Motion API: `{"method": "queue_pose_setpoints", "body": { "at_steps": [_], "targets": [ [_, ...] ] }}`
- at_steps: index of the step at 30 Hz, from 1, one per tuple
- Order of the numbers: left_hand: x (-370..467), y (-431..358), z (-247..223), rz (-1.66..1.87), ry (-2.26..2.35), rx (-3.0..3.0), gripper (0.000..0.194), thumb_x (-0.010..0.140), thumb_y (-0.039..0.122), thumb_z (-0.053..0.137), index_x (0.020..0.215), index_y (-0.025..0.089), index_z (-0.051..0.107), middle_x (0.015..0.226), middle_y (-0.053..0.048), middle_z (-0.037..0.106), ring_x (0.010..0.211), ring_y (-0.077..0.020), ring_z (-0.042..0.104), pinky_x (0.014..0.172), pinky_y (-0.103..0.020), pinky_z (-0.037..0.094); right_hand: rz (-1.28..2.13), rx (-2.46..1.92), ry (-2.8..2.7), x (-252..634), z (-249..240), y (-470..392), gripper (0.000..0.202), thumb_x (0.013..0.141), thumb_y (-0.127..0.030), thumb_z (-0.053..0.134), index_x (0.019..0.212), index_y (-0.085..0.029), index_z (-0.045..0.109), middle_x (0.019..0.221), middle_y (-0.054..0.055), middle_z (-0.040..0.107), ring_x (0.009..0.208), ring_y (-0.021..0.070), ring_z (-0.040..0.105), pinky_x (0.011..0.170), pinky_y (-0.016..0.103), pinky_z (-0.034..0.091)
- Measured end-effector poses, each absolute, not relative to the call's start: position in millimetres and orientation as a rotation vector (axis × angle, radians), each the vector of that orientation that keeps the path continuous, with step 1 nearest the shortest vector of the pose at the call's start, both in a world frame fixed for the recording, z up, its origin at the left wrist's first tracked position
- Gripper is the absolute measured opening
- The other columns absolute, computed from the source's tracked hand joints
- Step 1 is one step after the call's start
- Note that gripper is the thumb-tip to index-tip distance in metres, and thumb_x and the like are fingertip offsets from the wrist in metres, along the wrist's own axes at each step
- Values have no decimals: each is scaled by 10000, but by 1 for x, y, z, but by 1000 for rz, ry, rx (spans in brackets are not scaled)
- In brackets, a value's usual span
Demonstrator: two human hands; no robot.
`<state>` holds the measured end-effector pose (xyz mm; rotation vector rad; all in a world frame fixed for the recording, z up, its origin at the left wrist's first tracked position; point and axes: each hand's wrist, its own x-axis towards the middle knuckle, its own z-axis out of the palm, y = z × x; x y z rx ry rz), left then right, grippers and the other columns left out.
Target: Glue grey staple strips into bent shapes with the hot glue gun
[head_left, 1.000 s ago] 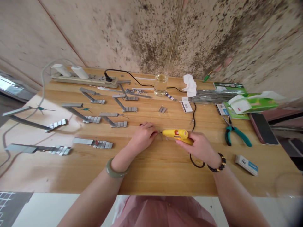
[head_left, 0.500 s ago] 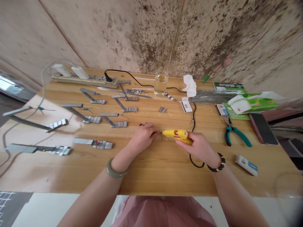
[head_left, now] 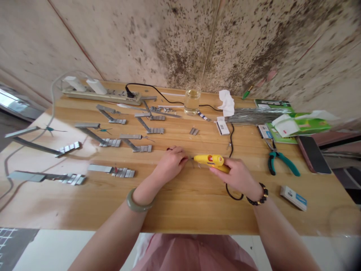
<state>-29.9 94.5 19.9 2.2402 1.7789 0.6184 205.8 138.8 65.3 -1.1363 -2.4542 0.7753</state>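
Observation:
My right hand is wrapped round the handle of a yellow hot glue gun, whose nozzle points left. The nozzle tip is right beside the fingertips of my left hand. Those left fingers are pinched together low over the table, on something too small to make out. Thin wire-like bits show at the nozzle tip. From the gun a black cord runs back across the table. Beyond my hands lie a few small grey metal strips.
Several grey folded metal pieces stand on the left of the wooden table. A power strip, a glass of yellowish liquid and a bundle of thin wires line the back. Teal-handled pliers, a phone and a small box lie right.
Both hands and the glue gun hold almost the same place. The view has shifted very slightly.

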Motion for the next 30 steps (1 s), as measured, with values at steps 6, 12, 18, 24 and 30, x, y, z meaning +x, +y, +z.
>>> {"method": "queue_pose_setpoints", "body": {
  "at_steps": [6, 12, 18, 24, 30],
  "targets": [
    [-29, 94, 21, 621, 1788, 2231, 130, 828, 157, 542, 815, 163, 671, 819, -56, 614, 811, -193, 541, 755, -325, 408, 738, -1163, -2460, 206, 65, 139, 239, 831, -394, 566, 910, -195, 672, 718, 29, 706, 621, 179, 653, 535, 246, 456],
    [-29, 94, 22, 610, 1787, 2237, 138, 834, 159, 537, 813, 173, 673, 833, -53, 618, 817, -184, 542, 756, -310, 407, 716, -1165, -2489, 206, 63, 140, 239, 827, -401, 569, 910, -202, 673, 741, 26, 707, 638, 176, 649, 549, 246, 458],
    [-29, 94, 22, 598, 1793, 2233, 132, 832, 164, 542, 823, 167, 674, 841, -52, 624, 811, -191, 537, 752, -316, 407, 731, -1177, -2460, 206, 62, 140, 238, 825, -401, 572, 921, -204, 665, 802, 31, 717, 684, 183, 660, 593, 254, 478],
    [-29, 94, 20, 622, 1784, 2232, 132, 834, 168, 542, 815, 170, 672, 837, -54, 617, 822, -189, 541, 760, -315, 412, 786, -1128, -2449, 206, 63, 140, 219, 830, -374, 574, 947, -210, 659, 884, 31, 719, 768, 188, 668, 669, 259, 497],
    [-29, 95, 22, 609, 1790, 2232, 129, 833, 165, 544, 802, 161, 669, 822, -57, 614, 817, -191, 544, 765, -321, 417, 724, -1135, -2429, 207, 64, 140, 219, 819, -375, 588, 923, -201, 670, 788, 33, 714, 668, 182, 654, 608, 259, 485]
  ]
}}
